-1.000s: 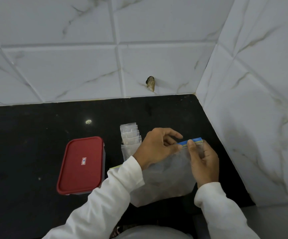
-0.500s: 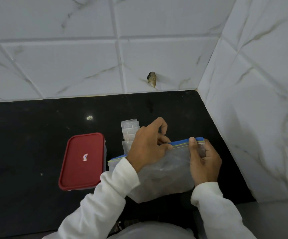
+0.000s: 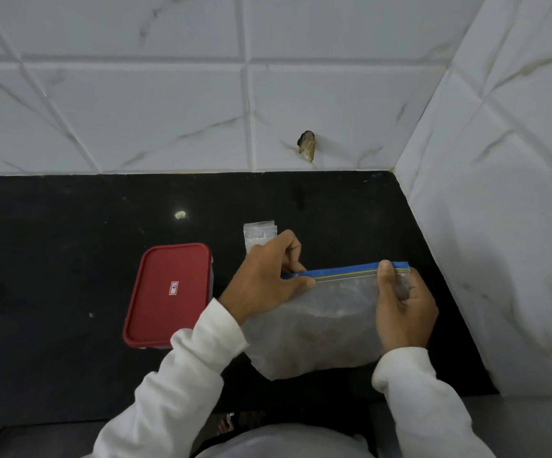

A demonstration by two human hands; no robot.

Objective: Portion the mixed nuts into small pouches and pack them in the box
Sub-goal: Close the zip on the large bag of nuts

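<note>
Both hands, left hand [image 3: 264, 276] and right hand [image 3: 400, 312], pinch the bag [image 3: 327, 325] of nuts' blue strip; lidded red box [image 3: 169, 294] left of it.

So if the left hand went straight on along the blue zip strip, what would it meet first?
Probably the right hand, whose thumb pinches the same strip of the clear bag; nothing shows in between.

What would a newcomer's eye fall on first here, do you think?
First, the big clear bag with a blue zip strip, held at centre right: the left hand pinches the strip and the right hand grips its right end. Next, the red-lidded box on the black counter to the bag's left. A stack of small pouches lies behind the left hand.
</note>
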